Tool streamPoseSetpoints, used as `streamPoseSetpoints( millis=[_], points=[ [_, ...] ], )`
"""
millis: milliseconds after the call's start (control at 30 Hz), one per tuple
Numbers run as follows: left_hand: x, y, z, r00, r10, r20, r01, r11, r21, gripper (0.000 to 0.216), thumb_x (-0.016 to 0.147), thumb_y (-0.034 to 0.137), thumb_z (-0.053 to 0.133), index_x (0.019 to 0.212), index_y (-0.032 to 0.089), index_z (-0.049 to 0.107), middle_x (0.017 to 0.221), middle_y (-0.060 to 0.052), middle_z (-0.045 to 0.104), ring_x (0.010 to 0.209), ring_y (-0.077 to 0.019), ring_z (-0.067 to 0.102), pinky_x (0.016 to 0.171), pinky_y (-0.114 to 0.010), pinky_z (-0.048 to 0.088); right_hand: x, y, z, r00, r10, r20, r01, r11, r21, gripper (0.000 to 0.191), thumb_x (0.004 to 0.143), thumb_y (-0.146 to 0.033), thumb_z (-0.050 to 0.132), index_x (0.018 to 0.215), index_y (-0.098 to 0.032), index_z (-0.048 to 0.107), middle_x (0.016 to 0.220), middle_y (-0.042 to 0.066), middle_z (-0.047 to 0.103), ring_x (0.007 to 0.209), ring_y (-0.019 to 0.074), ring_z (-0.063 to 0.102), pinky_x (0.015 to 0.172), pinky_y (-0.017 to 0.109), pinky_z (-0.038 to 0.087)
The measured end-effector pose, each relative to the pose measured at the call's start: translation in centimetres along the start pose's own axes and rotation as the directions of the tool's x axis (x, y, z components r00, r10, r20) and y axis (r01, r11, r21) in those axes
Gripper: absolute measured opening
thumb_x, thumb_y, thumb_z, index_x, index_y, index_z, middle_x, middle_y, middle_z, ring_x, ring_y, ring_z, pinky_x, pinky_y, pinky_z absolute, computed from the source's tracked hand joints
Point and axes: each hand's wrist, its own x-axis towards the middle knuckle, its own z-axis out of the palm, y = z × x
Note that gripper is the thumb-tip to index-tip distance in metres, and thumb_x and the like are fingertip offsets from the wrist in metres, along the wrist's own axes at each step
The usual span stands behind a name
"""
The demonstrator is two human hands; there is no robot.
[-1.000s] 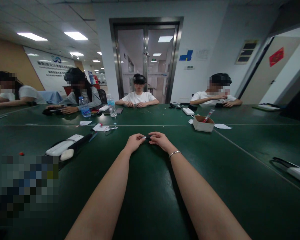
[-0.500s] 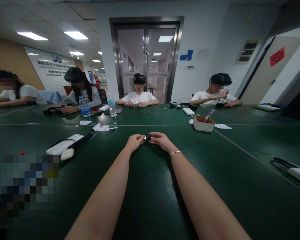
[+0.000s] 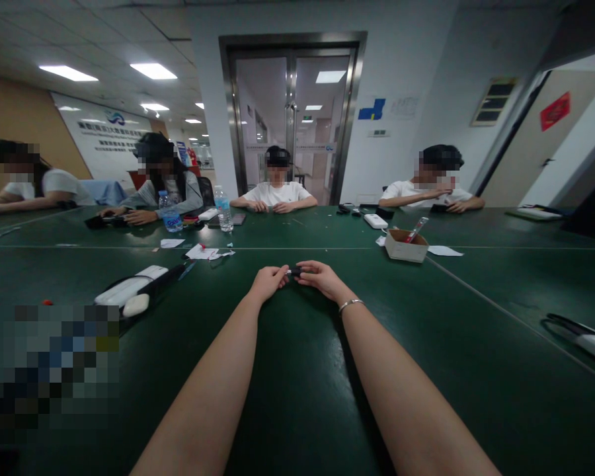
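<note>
In the head view, my left hand (image 3: 268, 283) and my right hand (image 3: 320, 277) meet over the middle of the green table (image 3: 297, 383). Between their fingertips is a small black object with a silver part (image 3: 294, 272), too small to name for sure. My left fingers pinch its silver end. The thumb and fingers of my right hand close on the black end. Fingers cover part of both ends. A silver bracelet (image 3: 350, 305) circles my right wrist.
Left of my hands lie a white power bank (image 3: 131, 284) and dark cables. Paper scraps (image 3: 201, 252) and two water bottles (image 3: 223, 210) are beyond. An open cardboard box (image 3: 406, 248) stands right. Several people sit across the table.
The whole view has shifted slightly. Both hands keep their hold on the small black and silver object, with hardly any movement.
</note>
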Motion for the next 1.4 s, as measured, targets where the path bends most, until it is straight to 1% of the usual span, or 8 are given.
streamPoseSetpoints(
  millis=[133, 467, 633, 767, 1000, 1100, 1200, 1400],
  points=[
    [0.0, 0.1, 0.0, 1.000, 0.000, -0.003, 0.000, 1.000, 0.008, 0.055, 0.081, 0.062, 0.041, 0.069, 0.014, 0.065, 0.062, -0.003, 0.061, 0.055, -0.0125, 0.054, 0.056, -0.024, 0.041, 0.0, 0.0, -0.1, 1.000, -0.002, 0.010, 0.002, 1.000, -0.005, 0.031, 0.074, 0.004, 0.061, 0.099, -0.014, 0.063, 0.099, 0.007, 0.059, 0.080, 0.0141, 0.067, 0.085, 0.031, 0.055],
    [-0.3, 0.6, -0.2, 1.000, -0.019, -0.002, 0.019, 1.000, 0.011, 0.057, 0.081, 0.062, 0.039, 0.067, 0.014, 0.065, 0.058, -0.003, 0.059, 0.052, -0.0124, 0.053, 0.058, -0.026, 0.041, -0.3, -0.2, 0.0, 1.000, -0.002, 0.005, 0.002, 1.000, 0.005, 0.032, 0.075, 0.005, 0.059, 0.099, -0.014, 0.063, 0.103, 0.007, 0.059, 0.083, 0.0141, 0.067, 0.086, 0.031, 0.054],
    [0.1, 0.2, -0.1, 1.000, -0.025, 0.002, 0.025, 1.000, 0.017, 0.057, 0.081, 0.063, 0.038, 0.066, 0.014, 0.063, 0.057, -0.002, 0.057, 0.051, -0.0121, 0.052, 0.056, -0.025, 0.040, 0.0, 0.0, -0.2, 1.000, -0.004, 0.001, 0.004, 1.000, 0.020, 0.031, 0.074, 0.004, 0.061, 0.099, -0.015, 0.063, 0.103, 0.007, 0.059, 0.080, 0.0131, 0.067, 0.084, 0.030, 0.056],
    [0.4, -0.4, 0.0, 1.000, -0.020, -0.015, 0.021, 0.999, 0.028, 0.058, 0.080, 0.064, 0.037, 0.066, 0.014, 0.062, 0.057, -0.002, 0.057, 0.051, -0.0122, 0.051, 0.055, -0.025, 0.039, 0.2, 0.2, -0.2, 1.000, -0.001, -0.007, 0.001, 1.000, 0.028, 0.031, 0.076, 0.005, 0.059, 0.099, -0.015, 0.063, 0.102, 0.007, 0.058, 0.077, 0.0136, 0.067, 0.082, 0.032, 0.056],
    [0.4, -0.4, 0.0, 1.000, -0.013, -0.008, 0.014, 1.000, 0.022, 0.057, 0.080, 0.064, 0.037, 0.066, 0.015, 0.061, 0.058, -0.001, 0.055, 0.052, -0.0121, 0.050, 0.055, -0.025, 0.039, 0.0, 0.0, -0.1, 1.000, 0.003, -0.005, -0.003, 1.000, 0.022, 0.029, 0.078, 0.004, 0.057, 0.100, -0.014, 0.063, 0.102, 0.007, 0.058, 0.077, 0.0138, 0.068, 0.083, 0.031, 0.056],
    [0.4, -0.5, 0.0, 1.000, -0.008, -0.006, 0.008, 1.000, 0.012, 0.054, 0.081, 0.063, 0.039, 0.068, 0.015, 0.060, 0.060, -0.001, 0.056, 0.054, -0.0123, 0.050, 0.055, -0.025, 0.039, 0.0, -0.1, 0.0, 1.000, 0.015, -0.010, -0.014, 1.000, 0.022, 0.028, 0.078, 0.004, 0.057, 0.100, -0.013, 0.063, 0.099, 0.008, 0.061, 0.075, 0.0139, 0.068, 0.081, 0.030, 0.057],
    [0.4, -0.5, 0.1, 1.000, 0.021, 0.000, -0.021, 1.000, -0.007, 0.049, 0.080, 0.060, 0.043, 0.071, 0.015, 0.061, 0.064, -0.001, 0.058, 0.057, -0.0124, 0.052, 0.057, -0.025, 0.040, 0.1, -0.1, 0.0, 0.999, 0.030, -0.023, -0.029, 0.999, 0.026, 0.026, 0.079, 0.004, 0.056, 0.099, -0.011, 0.063, 0.091, 0.008, 0.064, 0.071, 0.0141, 0.068, 0.074, 0.027, 0.058],
    [0.1, -0.3, 0.1, 0.999, 0.042, 0.004, -0.042, 0.999, 0.008, 0.035, 0.081, 0.049, 0.049, 0.084, 0.017, 0.063, 0.068, -0.001, 0.059, 0.063, -0.0136, 0.054, 0.058, -0.024, 0.041, -0.1, -0.4, 0.2, 0.997, 0.047, -0.063, -0.044, 0.998, 0.054, 0.022, 0.081, 0.003, 0.056, 0.098, -0.008, 0.063, 0.085, 0.010, 0.068, 0.065, 0.0137, 0.068, 0.064, 0.022, 0.058]
  ],
)
